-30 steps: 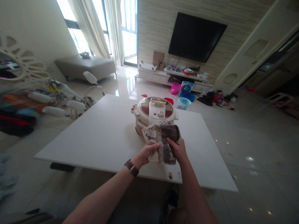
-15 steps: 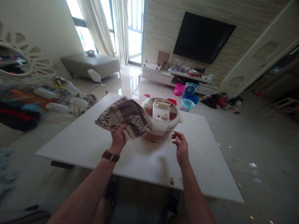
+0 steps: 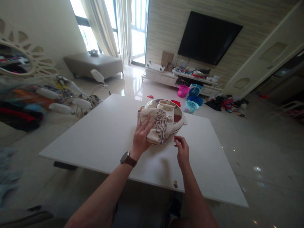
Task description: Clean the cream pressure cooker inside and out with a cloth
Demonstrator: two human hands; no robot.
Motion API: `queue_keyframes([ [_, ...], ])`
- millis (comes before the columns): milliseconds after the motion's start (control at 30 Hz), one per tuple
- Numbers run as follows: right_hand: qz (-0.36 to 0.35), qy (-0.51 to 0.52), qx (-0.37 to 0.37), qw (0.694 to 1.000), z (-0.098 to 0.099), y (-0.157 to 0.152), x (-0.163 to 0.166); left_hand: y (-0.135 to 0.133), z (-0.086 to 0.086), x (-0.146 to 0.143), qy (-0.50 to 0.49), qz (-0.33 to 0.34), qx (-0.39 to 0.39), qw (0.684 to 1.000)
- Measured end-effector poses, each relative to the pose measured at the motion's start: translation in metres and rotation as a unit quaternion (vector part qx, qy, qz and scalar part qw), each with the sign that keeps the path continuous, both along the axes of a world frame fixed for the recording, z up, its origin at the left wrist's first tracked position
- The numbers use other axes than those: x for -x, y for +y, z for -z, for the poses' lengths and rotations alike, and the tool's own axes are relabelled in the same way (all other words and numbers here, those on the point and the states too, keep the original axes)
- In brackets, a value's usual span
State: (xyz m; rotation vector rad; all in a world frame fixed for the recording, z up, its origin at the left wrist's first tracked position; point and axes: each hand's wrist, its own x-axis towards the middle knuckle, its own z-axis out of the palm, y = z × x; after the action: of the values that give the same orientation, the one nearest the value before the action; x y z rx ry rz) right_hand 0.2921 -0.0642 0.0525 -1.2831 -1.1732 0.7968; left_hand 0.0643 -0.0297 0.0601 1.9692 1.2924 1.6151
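Counting one patterned cloth [image 3: 159,126], pressed against the left front of one cream cooker [image 3: 171,110] by the left hand [image 3: 141,137] with fingers spread. Also seeing the right hand [image 3: 183,150] half open, loosely curled, near the cooker. Spotting one white table [image 3: 99,142], one pink basket [image 3: 183,91], one aqua basket [image 3: 191,107]. Can't read markings on the knob [image 3: 169,118], way too small.

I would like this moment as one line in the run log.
left hand: spread on patterned towel | towel: against lidded cooker, left front | right hand: near cooker, holding nothing visible | cooker: on white table
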Motion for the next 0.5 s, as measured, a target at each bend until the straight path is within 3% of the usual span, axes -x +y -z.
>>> queue_keyframes([
  [267,0.012,-0.028,0.007,1.0,0.002,-0.006,-0.006,0.009,-0.002,-0.006,-0.084,-0.069,0.018,0.994],
  [500,0.02,-0.029,0.014,0.999,0.001,-0.004,-0.009,0.004,-0.014,-0.016,0.03,-0.039,-0.004,0.999],
])
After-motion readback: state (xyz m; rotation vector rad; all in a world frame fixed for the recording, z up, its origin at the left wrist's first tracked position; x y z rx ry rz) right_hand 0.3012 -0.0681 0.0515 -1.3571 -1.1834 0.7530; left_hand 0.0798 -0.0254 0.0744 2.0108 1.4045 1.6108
